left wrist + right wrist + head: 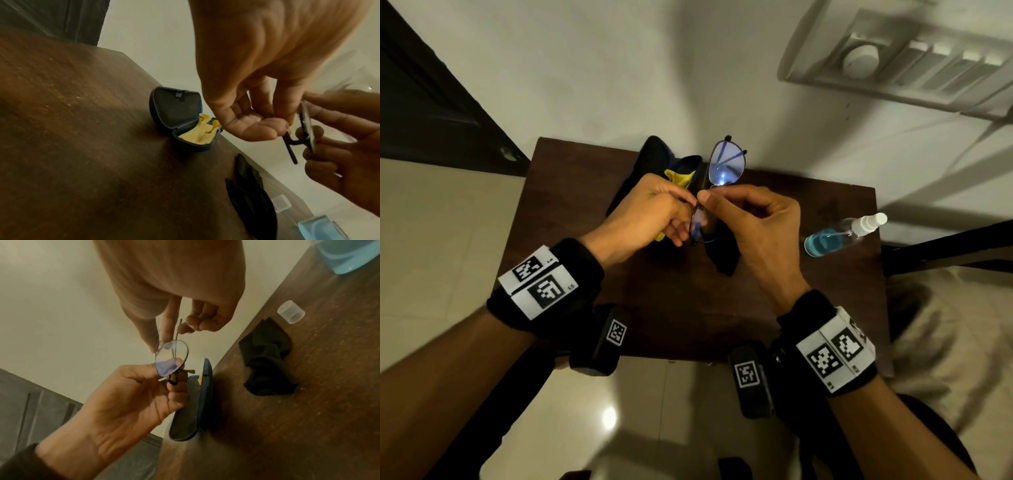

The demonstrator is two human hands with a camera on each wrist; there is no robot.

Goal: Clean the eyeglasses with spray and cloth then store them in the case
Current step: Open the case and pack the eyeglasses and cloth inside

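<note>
Both hands [647,212] pinch eyeglasses [724,168] between them

We see the glasses [724,168] up in the air betw. our two sets of fingers, thin dark metal frame, round clear lenses w/ a blue shine. The dark blue case [176,113] sits open on the table just past our left fingers [257,129], w/ a yellow cloth [197,134] inside. The black cloth [267,360] lies crumpled right under our fingers. The spray bottle [842,233] lies on its side out past our right fingers, blue liquid inside, clear cap [291,312] off nearby.
</note>
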